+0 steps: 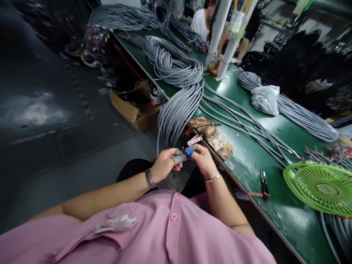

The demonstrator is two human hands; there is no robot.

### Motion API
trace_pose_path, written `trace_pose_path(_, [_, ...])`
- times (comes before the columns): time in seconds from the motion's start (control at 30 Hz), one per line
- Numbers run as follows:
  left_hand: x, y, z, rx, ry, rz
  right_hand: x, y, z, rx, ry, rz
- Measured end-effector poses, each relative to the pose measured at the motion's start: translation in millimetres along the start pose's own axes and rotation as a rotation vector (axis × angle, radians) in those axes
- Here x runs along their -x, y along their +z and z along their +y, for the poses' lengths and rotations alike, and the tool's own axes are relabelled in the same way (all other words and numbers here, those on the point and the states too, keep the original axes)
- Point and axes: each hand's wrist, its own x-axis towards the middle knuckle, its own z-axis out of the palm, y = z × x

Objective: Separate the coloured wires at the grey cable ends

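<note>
My left hand [166,161] and my right hand [204,161] meet in front of my body, just off the table's edge. Grey wrapping covers some fingertips, with a blue band on the right thumb. Both hands are closed, pinching thin coloured wires [183,149] that show between the fingertips; the rest of what they hold is hidden by the fingers. Right behind them, a thick bundle of grey cables [177,113] droops over the edge. A pink clothespin [194,140] sits just above my right hand, beside a tape-wrapped wooden block [216,139].
On the green table [242,161] lie black-handled snips [264,185], a green fan [327,189], coiled grey cables [178,68] and a plastic bag [265,99]. White posts [217,36] rise from it. A cardboard box [134,110] stands below. Another person [200,22] is at the back.
</note>
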Motion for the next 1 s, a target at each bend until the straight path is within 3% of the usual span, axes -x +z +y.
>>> trace_pose_path(0.13, [0, 1.2, 2, -0.049, -0.095, -0.093, 1, 1, 4, 0.077, -0.042, -0.004])
trace_pose_path(0.27, [1, 0.7, 5, 0.063, -0.068, -0.066, -3, -7, 16, 0.0, -0.06, 0.214])
trace_pose_path(0.33, [1, -0.6, 6, 0.129, -0.046, -0.031, -6, -13, 22, -0.108, -0.011, 0.259])
trace_pose_path(0.5, [-1, 0.7, 13, 0.238, 0.016, 0.053, -17, -13, 25, -0.359, 0.111, 0.164])
trace_pose_path(0.7, [-7, 8.2, 21, 0.258, 0.01, 0.061, -29, 0, 17, -0.382, -0.02, 0.138])
trace_pose_path(1.0, [-19, 7.4, 7, 0.21, -0.038, 0.031, -28, 8, 16, -0.486, -0.077, 0.201])
